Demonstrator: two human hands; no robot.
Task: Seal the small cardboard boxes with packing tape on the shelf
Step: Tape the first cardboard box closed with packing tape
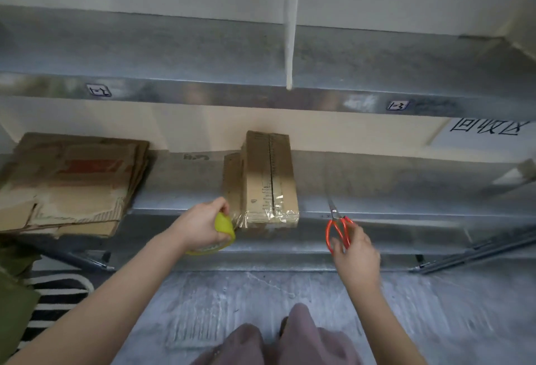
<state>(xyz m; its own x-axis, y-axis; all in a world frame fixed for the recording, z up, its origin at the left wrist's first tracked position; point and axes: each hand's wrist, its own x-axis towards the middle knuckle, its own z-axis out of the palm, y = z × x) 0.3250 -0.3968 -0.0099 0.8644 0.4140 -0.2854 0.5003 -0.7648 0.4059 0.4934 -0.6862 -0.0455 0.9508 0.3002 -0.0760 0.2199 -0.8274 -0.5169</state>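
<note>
I am looking down at a galvanised metal shelf (pixel 391 182) with the small brown cardboard box (pixel 271 179) near the middle of the lower level. Its long side runs back toward the wall, and a dark seam runs along its top. Crinkled clear tape (pixel 278 214) covers its near end. A narrower cardboard piece (pixel 232 179) stands against its left side.

My left grip (pixel 200 225) is curled round a yellow tape dispenser (pixel 224 224) with a roll of clear tape under the palm. It sits just off the box's near left corner, and a shiny strip of film spans the short gap between them.

My right grip (pixel 358 251) is well to the right, at the shelf's front lip. Thumb and fingers close on the loops of red-handled scissors (pixel 338 227). The blades are shut and point away over the shelf edge — this side is motion-blurred, so I cannot judge how firm the hold is.

A stack of flattened brown cardboard (pixel 72 182) lies on the shelf at far left, well apart from the box.
</note>
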